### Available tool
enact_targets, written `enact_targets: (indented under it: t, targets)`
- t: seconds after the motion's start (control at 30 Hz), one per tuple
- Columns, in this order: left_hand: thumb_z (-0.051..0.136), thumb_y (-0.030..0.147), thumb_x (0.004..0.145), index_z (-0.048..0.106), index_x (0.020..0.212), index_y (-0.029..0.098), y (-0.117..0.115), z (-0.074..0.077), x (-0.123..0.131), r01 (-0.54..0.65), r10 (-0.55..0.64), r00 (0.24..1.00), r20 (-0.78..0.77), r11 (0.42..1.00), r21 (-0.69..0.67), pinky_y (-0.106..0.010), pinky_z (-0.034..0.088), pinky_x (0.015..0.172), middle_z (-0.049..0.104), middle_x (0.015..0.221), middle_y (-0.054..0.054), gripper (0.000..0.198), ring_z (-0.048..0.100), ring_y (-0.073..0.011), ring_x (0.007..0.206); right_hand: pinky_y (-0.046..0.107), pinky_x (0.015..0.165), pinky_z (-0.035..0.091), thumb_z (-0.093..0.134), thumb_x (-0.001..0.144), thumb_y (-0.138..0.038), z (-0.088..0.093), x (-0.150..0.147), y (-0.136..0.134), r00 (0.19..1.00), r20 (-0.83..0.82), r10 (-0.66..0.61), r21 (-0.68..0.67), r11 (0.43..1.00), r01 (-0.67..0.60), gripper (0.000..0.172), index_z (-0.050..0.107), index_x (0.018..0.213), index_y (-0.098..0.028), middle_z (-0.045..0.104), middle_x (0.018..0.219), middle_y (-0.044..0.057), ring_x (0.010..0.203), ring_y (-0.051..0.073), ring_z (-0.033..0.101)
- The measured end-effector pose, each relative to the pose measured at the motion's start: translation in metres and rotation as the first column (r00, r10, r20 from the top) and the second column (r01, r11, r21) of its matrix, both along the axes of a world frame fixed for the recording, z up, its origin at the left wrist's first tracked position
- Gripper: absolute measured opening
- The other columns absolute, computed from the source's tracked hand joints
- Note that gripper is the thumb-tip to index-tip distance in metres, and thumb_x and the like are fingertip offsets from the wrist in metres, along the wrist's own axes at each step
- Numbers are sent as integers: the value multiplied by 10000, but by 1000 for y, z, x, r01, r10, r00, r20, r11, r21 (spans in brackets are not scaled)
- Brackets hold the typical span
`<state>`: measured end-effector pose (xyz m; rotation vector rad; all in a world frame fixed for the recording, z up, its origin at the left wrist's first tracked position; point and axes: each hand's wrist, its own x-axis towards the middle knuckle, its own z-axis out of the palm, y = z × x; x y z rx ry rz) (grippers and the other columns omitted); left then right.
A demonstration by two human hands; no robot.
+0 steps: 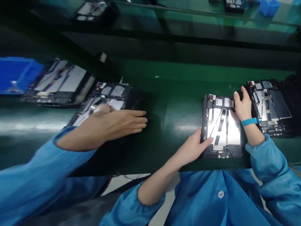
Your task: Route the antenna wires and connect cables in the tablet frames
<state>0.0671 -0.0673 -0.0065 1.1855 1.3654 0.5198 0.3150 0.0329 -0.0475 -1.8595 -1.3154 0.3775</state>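
Watching from a little way off, I can see the person's left hand (191, 149) with its fingers (207, 141) curved, partly open, and laid over the near left edge of an open tablet housing (222, 125). They seem to clasp that edge, though the thumb is hard to make out. The right hand (243, 106), with a blue wristband (250, 121) above it, has its fingers (239, 95) bent down onto the far right corner, and the pads are hidden where they meet the frame. So the two hands hold the housing from opposite corners.

The housing's long axis runs straight out from the person's chest. The left hand is nearer the near end, the right nearer the far end. It is a thin black frame with a silvery foil lining (232, 125) crossed by narrow black strips (219, 128).

Just right of the tablet housing sits a second open housing (268, 106), with the right forearm close against it. Both lie on a glossy green conveyor belt (183, 94). Well left of the tablet housing, a co-worker's hand (117, 121) lies flat, fingers extended, on a third housing (110, 94). Beyond that are a fourth housing (61, 83) and a blue plastic bin (18, 75).
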Motion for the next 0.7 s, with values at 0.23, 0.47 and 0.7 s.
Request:
enact_targets:
  t: [0.23, 0.47, 0.7]
  targets:
    - [582, 590, 902, 649, 676, 237, 24, 29, -4, 352, -192, 777, -600, 922, 160, -380, 450, 666, 659, 618, -71, 424, 654, -294, 636, 454, 982, 537, 470, 981, -451, 18, -7, -11, 966, 101, 239, -90, 969, -230, 402, 765, 1014, -180, 790, 1040, 123, 1053, 293, 703]
    - [585, 423, 912, 747, 899, 160, 86, 16, 24, 273, -39, 709, -704, 936, 223, -453, 521, 820, 728, 804, -179, 309, 724, -397, 885, 542, 950, 483, 496, 977, -499, 31, -36, -24, 861, 489, 138, -87, 990, -109, 385, 691, 954, -169, 681, 1043, 191, 1054, 367, 610]
    - [550, 308, 890, 769, 817, 131, 90, 19, 23, 389, -120, 639, -760, 903, 184, -500, 550, 785, 715, 764, -200, 291, 723, -421, 853, 522, 933, 464, 579, 962, -506, 28, -48, -15, 816, 534, 221, -171, 974, -152, 395, 746, 934, -149, 695, 1000, 182, 1037, 357, 603]
